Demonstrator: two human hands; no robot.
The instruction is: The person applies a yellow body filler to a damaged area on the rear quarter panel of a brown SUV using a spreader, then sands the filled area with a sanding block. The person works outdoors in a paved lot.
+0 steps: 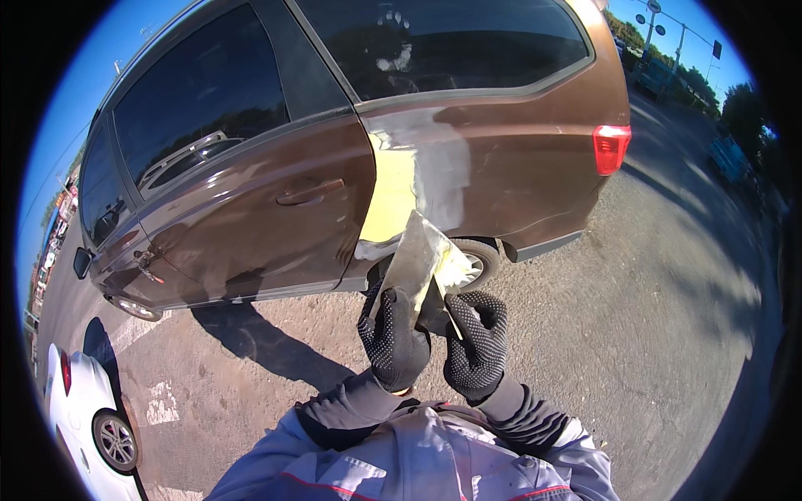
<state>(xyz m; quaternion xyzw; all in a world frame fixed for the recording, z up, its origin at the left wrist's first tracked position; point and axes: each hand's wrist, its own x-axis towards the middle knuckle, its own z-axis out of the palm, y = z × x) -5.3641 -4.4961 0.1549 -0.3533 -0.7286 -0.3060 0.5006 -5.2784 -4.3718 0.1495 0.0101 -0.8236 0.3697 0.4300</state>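
Black gloves with pale grip dots cover both my hands. My left hand (396, 341) is closed on a flat grey putty board (407, 257), tilted upward in front of the car. My right hand (477, 344) pinches a thin putty spreader (433, 311), which meets the board's right side. A lump of pale yellow putty (454, 267) sits between the two tools. Beyond them, the brown car (535, 175) has a yellow filler patch (391, 192) behind its rear door, with a grey primed area (443, 171) around its upper and right sides.
The car's rear wheel (482, 263) is just behind the tools. A rear door handle (310, 193) lies left of the patch, and a red tail light (611, 149) far right. A white car (83, 417) stands at lower left on the grey pavement (585, 351).
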